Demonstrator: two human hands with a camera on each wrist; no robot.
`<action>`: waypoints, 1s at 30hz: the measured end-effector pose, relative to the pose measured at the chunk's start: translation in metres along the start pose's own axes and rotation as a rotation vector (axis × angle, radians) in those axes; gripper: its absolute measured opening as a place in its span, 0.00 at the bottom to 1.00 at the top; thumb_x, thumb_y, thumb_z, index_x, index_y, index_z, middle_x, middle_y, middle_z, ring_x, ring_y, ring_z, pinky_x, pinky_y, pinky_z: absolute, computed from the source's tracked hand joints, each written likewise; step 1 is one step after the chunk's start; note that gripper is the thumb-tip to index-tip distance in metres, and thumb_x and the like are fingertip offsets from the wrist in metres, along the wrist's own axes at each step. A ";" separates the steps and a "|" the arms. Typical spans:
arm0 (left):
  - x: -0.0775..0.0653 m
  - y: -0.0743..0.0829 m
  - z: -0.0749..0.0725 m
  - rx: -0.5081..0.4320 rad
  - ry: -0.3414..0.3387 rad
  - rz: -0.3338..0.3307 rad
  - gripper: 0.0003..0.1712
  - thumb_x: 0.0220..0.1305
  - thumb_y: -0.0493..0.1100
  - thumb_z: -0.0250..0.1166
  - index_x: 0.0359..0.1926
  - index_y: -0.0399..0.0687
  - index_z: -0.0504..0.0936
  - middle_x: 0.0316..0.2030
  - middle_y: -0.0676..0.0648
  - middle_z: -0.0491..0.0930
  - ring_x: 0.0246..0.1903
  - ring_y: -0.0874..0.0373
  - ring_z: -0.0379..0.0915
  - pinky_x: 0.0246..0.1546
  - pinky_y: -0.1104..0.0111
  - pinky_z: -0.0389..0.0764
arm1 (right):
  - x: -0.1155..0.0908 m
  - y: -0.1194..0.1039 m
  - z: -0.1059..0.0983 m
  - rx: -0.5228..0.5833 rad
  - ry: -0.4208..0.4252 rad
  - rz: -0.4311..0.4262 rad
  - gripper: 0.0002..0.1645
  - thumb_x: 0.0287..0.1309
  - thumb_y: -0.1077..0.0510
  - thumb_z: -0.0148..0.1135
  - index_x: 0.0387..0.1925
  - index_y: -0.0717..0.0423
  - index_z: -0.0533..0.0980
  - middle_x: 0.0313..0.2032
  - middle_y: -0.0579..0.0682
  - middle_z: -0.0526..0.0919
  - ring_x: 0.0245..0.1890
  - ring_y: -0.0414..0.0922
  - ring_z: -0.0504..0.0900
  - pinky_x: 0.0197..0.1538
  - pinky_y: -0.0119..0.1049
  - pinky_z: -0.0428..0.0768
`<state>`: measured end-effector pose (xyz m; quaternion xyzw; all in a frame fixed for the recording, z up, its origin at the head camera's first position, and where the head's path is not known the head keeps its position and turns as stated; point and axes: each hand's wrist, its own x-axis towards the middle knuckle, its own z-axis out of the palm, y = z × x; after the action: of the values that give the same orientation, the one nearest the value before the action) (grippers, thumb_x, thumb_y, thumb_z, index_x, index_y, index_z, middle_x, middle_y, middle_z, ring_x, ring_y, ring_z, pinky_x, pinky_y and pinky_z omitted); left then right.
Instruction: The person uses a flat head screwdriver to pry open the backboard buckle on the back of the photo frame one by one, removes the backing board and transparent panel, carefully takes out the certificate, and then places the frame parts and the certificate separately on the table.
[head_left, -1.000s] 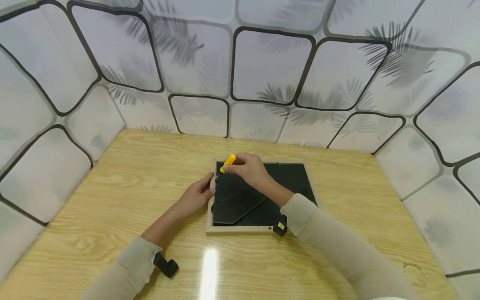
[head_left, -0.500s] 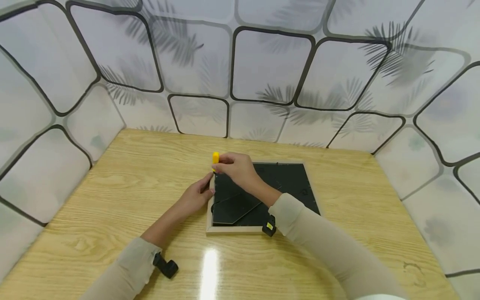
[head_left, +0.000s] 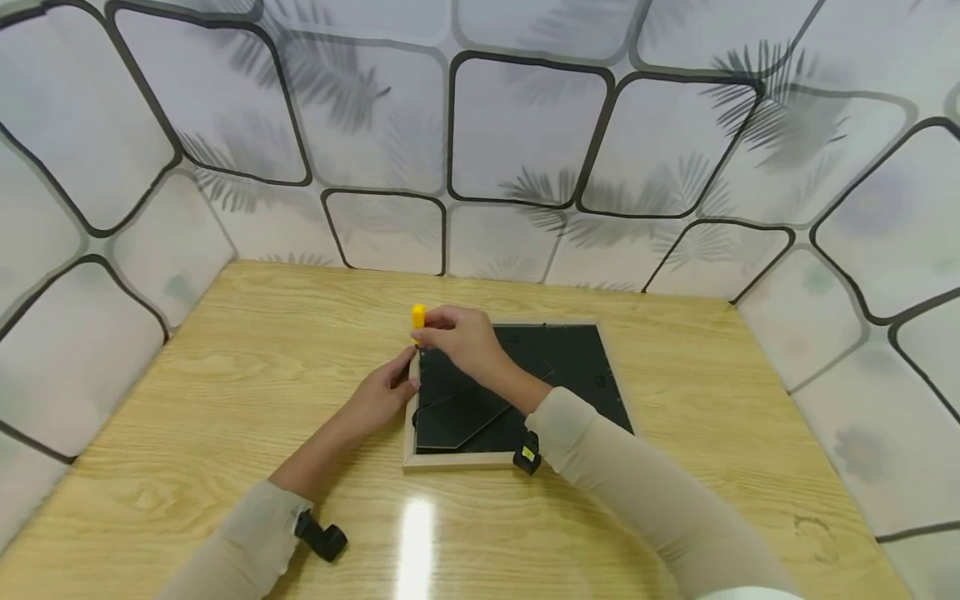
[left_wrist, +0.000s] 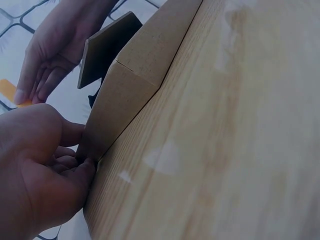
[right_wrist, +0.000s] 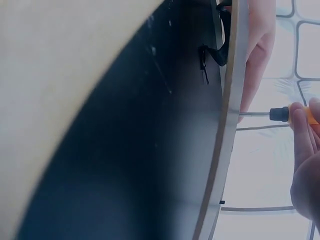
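A picture frame lies face down on the table, its pale wooden rim (head_left: 468, 460) around a black backing board (head_left: 573, 358). Part of its easel stand (head_left: 453, 425) shows, and in the left wrist view the stand (left_wrist: 107, 52) juts up from the back. My right hand (head_left: 468, 343) pinches a screwdriver by its yellow handle (head_left: 417, 318), upright at the frame's upper left edge. In the right wrist view the thin metal shaft (right_wrist: 255, 114) points at the frame; its tip is hidden. My left hand (head_left: 372, 402) grips the frame's left side with thumb and curled fingers.
The wood-grain table (head_left: 247, 375) extends around the frame, with a bright light reflection in front. A patterned wall covering (head_left: 525, 133) encloses the back and both sides. A small black camera (head_left: 321, 537) sits on the left wrist, another camera (head_left: 527, 454) on the right.
My right hand has moved left with the screwdriver, from over the black board to the frame's left edge. The handle has gone from tilted to upright. My left hand keeps its place on the frame.
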<state>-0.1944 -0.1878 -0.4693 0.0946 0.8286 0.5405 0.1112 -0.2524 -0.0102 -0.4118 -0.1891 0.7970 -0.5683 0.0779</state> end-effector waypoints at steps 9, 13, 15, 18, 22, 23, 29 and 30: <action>-0.003 0.000 -0.002 0.012 -0.001 0.010 0.36 0.80 0.41 0.50 0.80 0.42 0.46 0.79 0.40 0.48 0.78 0.45 0.45 0.76 0.50 0.54 | -0.006 -0.003 -0.001 -0.094 -0.011 -0.039 0.16 0.62 0.50 0.70 0.48 0.54 0.84 0.39 0.48 0.89 0.38 0.41 0.88 0.47 0.38 0.87; -0.001 -0.001 -0.001 0.009 -0.008 0.002 0.36 0.80 0.42 0.50 0.81 0.45 0.46 0.80 0.43 0.47 0.79 0.47 0.44 0.77 0.50 0.52 | -0.011 -0.002 -0.011 -0.123 -0.034 -0.022 0.16 0.63 0.49 0.69 0.48 0.52 0.83 0.40 0.47 0.89 0.39 0.40 0.87 0.48 0.39 0.86; 0.000 0.000 0.000 0.012 -0.007 -0.004 0.36 0.80 0.42 0.50 0.81 0.46 0.46 0.80 0.43 0.47 0.79 0.48 0.43 0.77 0.51 0.52 | -0.013 0.001 -0.018 -0.113 -0.039 -0.001 0.16 0.63 0.49 0.69 0.48 0.52 0.83 0.40 0.47 0.88 0.39 0.41 0.87 0.48 0.41 0.86; 0.000 0.001 0.001 0.018 -0.004 -0.004 0.36 0.79 0.42 0.50 0.81 0.47 0.47 0.80 0.43 0.47 0.79 0.47 0.43 0.77 0.51 0.52 | -0.015 0.006 -0.028 -0.076 -0.045 0.026 0.16 0.64 0.51 0.69 0.48 0.54 0.81 0.42 0.50 0.88 0.41 0.43 0.87 0.50 0.42 0.86; 0.000 0.003 0.001 0.019 -0.008 0.005 0.36 0.79 0.42 0.50 0.80 0.44 0.47 0.80 0.42 0.47 0.78 0.46 0.44 0.77 0.51 0.52 | -0.019 0.012 -0.040 -0.041 -0.027 0.057 0.16 0.64 0.53 0.69 0.50 0.56 0.80 0.45 0.52 0.87 0.43 0.44 0.87 0.51 0.42 0.86; -0.001 0.004 0.001 0.018 -0.008 0.008 0.36 0.79 0.41 0.50 0.80 0.44 0.47 0.79 0.41 0.47 0.78 0.46 0.44 0.77 0.51 0.52 | -0.020 0.013 -0.042 -0.033 -0.021 0.063 0.17 0.64 0.54 0.69 0.50 0.56 0.80 0.45 0.53 0.86 0.43 0.45 0.87 0.51 0.42 0.86; -0.002 0.001 0.000 0.009 -0.003 0.010 0.36 0.79 0.41 0.50 0.80 0.44 0.47 0.80 0.41 0.46 0.78 0.45 0.43 0.77 0.51 0.51 | -0.022 0.014 -0.048 -0.012 -0.008 0.079 0.19 0.62 0.54 0.71 0.53 0.56 0.79 0.48 0.54 0.85 0.44 0.47 0.87 0.52 0.44 0.86; -0.002 0.000 0.000 0.009 -0.003 0.009 0.36 0.79 0.41 0.50 0.80 0.44 0.47 0.80 0.41 0.46 0.78 0.45 0.43 0.77 0.51 0.51 | -0.022 0.014 -0.049 -0.010 -0.006 0.082 0.20 0.62 0.54 0.71 0.53 0.56 0.79 0.48 0.54 0.85 0.44 0.47 0.87 0.53 0.44 0.86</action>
<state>-0.1923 -0.1884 -0.4687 0.0998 0.8303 0.5373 0.1097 -0.2513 0.0452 -0.4104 -0.1583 0.8067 -0.5599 0.1028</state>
